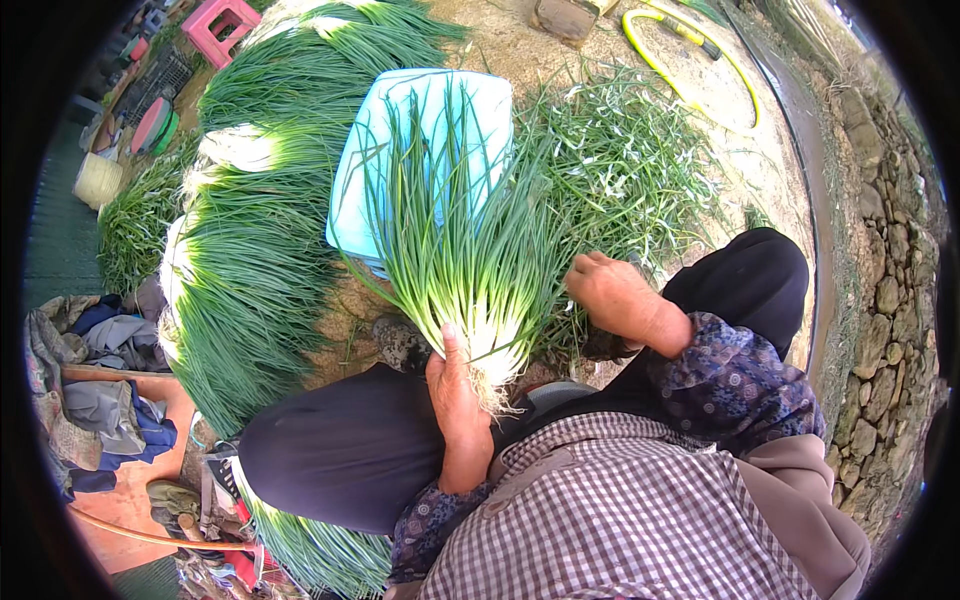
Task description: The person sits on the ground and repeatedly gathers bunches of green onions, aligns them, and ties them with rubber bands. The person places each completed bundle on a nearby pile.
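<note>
My left hand [459,397] grips a bunch of green onions [472,292] near its white root end, thumb on top. The roots hang towards me, and the long green leaves fan out away from me over a light-blue plastic basin [352,180]. To the right of the bunch is my right hand [616,298], its fingers curled in. Whether something is pinched in those fingers is hidden. Beyond that hand spreads a loose heap of stripped leaves [622,165].
Stacked green onion bundles [247,247] line the left, with more bundles [322,547] behind my left knee. A pink plastic stool [219,30] stands at the far left. A yellow hose [754,90] curls at the upper right, near a stone wall [885,315].
</note>
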`<state>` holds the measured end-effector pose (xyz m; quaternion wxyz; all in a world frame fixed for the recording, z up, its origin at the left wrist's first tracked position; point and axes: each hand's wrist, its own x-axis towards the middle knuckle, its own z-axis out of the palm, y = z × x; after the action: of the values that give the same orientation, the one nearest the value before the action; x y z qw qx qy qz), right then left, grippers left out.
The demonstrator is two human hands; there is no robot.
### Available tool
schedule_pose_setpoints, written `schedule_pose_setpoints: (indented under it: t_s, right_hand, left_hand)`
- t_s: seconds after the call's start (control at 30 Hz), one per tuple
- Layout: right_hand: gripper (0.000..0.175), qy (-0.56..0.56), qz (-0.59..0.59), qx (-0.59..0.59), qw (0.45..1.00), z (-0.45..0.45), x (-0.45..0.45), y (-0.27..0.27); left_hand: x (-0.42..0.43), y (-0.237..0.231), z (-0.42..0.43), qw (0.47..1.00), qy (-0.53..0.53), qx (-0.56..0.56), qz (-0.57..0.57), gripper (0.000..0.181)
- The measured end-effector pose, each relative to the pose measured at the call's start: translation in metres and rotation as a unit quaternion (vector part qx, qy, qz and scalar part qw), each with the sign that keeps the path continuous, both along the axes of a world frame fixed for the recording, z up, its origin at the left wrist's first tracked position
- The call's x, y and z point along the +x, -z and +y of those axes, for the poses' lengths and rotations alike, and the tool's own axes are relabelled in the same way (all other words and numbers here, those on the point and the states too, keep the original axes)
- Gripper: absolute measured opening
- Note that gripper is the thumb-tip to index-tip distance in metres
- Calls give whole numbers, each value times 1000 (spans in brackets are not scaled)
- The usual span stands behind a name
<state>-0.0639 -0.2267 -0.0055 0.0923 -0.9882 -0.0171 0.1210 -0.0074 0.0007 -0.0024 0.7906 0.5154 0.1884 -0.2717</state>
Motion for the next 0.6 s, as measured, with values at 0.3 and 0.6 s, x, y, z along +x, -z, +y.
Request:
schedule_pose_setpoints:
  t_s: [0.3,0.6]
  right_hand:
    - [10,106,-181,251,945,26,17,-16]
    - [13,25,-206,365,908,87,90,-23]
  left_hand:
    - [0,10,1,1000,21,11,-6,44]
    - [2,14,7,1000,25,-6,-1,50]
